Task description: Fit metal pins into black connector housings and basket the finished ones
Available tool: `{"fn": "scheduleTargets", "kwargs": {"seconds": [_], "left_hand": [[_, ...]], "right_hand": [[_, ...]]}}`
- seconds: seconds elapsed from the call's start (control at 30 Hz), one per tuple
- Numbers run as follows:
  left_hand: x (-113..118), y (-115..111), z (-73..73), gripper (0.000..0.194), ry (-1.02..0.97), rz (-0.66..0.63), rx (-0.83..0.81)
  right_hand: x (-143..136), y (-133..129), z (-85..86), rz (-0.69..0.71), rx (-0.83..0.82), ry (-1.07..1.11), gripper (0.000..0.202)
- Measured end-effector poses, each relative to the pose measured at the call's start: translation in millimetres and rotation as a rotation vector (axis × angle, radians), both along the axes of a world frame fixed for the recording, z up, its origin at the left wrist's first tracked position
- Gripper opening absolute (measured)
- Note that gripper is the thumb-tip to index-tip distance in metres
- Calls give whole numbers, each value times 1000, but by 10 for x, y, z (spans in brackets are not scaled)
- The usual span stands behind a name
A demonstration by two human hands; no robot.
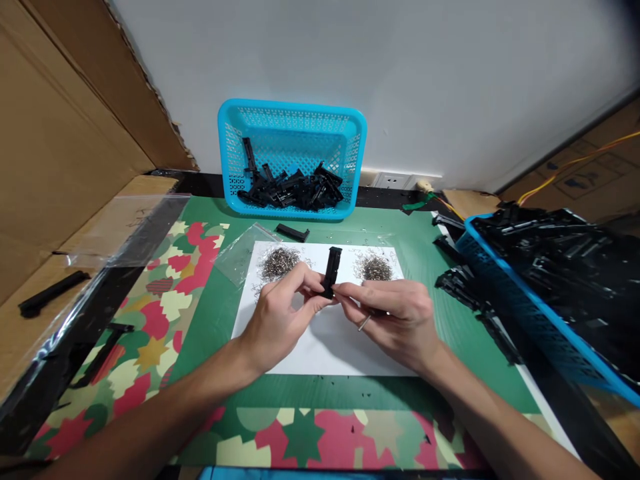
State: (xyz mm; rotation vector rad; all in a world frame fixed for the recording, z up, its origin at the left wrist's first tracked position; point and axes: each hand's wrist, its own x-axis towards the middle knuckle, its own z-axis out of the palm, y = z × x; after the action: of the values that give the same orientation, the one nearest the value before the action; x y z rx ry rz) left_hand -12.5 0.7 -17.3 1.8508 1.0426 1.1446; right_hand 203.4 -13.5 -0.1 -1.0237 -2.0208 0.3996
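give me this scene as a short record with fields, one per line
left hand: holds black part near its lower end, part roughly upright
right hand: fingertips at the part's lower end, thin metal rod in hand
white sheet: under the hands, bears left pile and right pile of tiny metal pieces
far basket: blue, holds black parts
right basket: blue, heaped with black parts

- The place looks like a small-parts workshop, its table set against a pale wall with sockets.
- Two blue baskets, one upper centre and one at right, hold heaps of black parts.
- Two piles of tiny metal bits, left and right, lie on white paper over a green mat.
- Brown cardboard stands at left.
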Motion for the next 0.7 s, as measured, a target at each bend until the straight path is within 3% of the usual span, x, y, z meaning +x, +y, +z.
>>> {"fn": "scheduleTargets", "kwargs": {"seconds": [0.43,0.7], "left_hand": [[-32,14,-9,15,-4,-39,19],[-61,40,-15,16,-19,-104,-7]], "right_hand": [[-53,29,112,41,-96,167,17],[-7,36,30,96,-115,116,22]]}}
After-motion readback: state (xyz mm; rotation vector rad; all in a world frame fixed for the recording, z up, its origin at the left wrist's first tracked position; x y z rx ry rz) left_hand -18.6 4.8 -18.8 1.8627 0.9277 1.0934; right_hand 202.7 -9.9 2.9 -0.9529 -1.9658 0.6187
